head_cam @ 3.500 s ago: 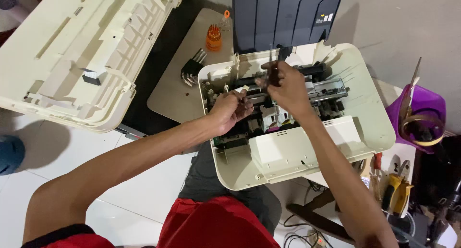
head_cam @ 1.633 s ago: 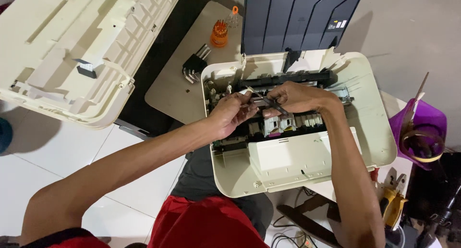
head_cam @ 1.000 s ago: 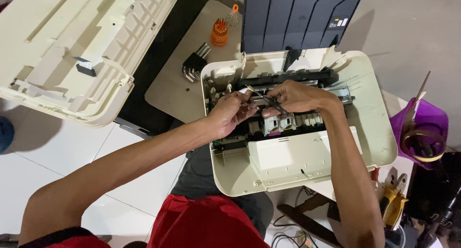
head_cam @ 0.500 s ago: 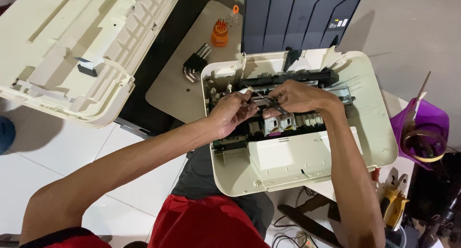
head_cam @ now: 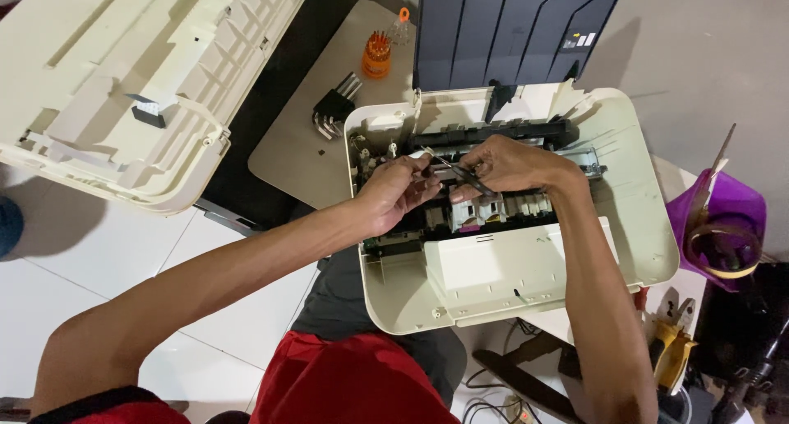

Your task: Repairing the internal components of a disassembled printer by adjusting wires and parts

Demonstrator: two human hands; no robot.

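Note:
An opened cream-coloured printer (head_cam: 633, 227) lies in front of me with its inner mechanism bare and a dark paper tray (head_cam: 509, 29) standing up at its back. My left hand (head_cam: 394, 192) rests inside the mechanism, fingers curled around a small part near the ink carriage (head_cam: 493, 210). My right hand (head_cam: 505, 165) holds a thin dark tool (head_cam: 464, 176), its tip pointing toward my left hand. What the left fingers pinch is too small to tell.
The removed cream printer cover (head_cam: 140, 87) lies upside down at the upper left. A beige board (head_cam: 304, 145) bears a black hex key set (head_cam: 333, 108) and an orange screwdriver bit holder (head_cam: 377, 56). At the right stand a purple container (head_cam: 727, 227) and yellow-handled pliers (head_cam: 674, 350).
My right hand came down from the back of the printer to meet my left hand over the mechanism. Over the last second both hands have hardly moved.

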